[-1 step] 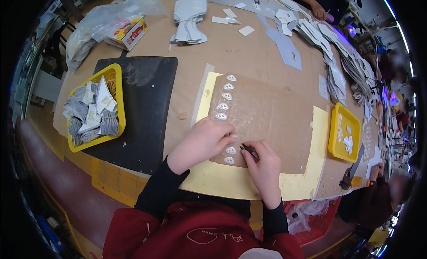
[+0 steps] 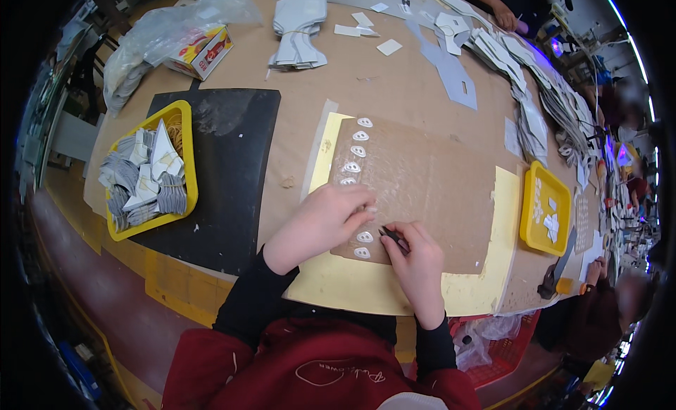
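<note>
A column of small white oval pieces with dark holes [image 2: 358, 151] runs along the left part of a brown sheet [image 2: 436, 191], which lies on a pale yellow board [image 2: 352, 287]. My left hand [image 2: 336, 216] rests over the column and covers part of it. Its thumb and fingertips are pinched together; what they hold, if anything, is too small to make out. To its right, my right hand [image 2: 417, 258] grips a slim dark pointed tool [image 2: 396, 240], which looks like tweezers. The tool's tip points left, close to the left fingertips and just above the lower white pieces [image 2: 364, 237].
At left, a yellow basket [image 2: 193, 177] of grey-white cut pieces sits on a black mat [image 2: 236, 156]. A yellow tray [image 2: 534, 230] with small white bits stands at right. Stacked cut panels [image 2: 299, 29] lie at the back. A co-worker's hand [image 2: 504, 17] shows far right.
My left hand has shifted slightly away from me, covering more of the white piece beside its knuckles. The right hand and its dark tool have hardly moved.
</note>
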Tool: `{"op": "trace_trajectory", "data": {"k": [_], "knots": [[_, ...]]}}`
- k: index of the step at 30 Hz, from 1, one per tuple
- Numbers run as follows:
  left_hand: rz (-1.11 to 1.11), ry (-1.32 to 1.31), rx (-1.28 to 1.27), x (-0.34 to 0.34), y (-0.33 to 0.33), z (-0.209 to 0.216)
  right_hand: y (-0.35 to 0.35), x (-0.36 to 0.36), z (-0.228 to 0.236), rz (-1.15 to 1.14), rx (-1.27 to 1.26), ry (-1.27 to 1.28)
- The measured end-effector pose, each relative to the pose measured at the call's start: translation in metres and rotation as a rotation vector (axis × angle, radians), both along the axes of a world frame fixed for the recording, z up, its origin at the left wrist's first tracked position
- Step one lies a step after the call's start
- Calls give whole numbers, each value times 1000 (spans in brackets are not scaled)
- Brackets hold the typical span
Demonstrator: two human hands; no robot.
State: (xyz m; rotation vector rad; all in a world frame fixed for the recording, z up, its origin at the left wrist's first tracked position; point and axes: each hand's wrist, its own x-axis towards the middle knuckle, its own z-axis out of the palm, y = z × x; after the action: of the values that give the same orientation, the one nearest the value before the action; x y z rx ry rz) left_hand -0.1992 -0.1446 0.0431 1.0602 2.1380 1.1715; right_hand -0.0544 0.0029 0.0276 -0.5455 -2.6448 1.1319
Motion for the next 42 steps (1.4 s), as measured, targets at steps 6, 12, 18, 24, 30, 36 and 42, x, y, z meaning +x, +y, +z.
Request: {"op": "trace_trajectory", "data": {"k": [6, 12, 18, 24, 30, 36, 42], "knots": [[200, -735, 426, -7, -5, 12, -3, 1, 6, -28, -7, 76], [55, -520, 247, -12, -2, -2, -4, 6, 9, 37, 0, 21], [3, -127, 4, -5, 1, 0, -5, 8, 4, 56, 59, -69], [-6, 138, -59, -2, 1, -21, -6, 4, 3, 48, 9, -56], [-104, 136, -104, -6, -4, -18, -5, -1, -1, 69, 35, -31], [-196, 136, -90, -6, -7, -14, -10, -5, -3, 25, -76, 7], [-189, 207, -86, -2, -6, -16, 0, 6, 11, 44, -41, -133]]}}
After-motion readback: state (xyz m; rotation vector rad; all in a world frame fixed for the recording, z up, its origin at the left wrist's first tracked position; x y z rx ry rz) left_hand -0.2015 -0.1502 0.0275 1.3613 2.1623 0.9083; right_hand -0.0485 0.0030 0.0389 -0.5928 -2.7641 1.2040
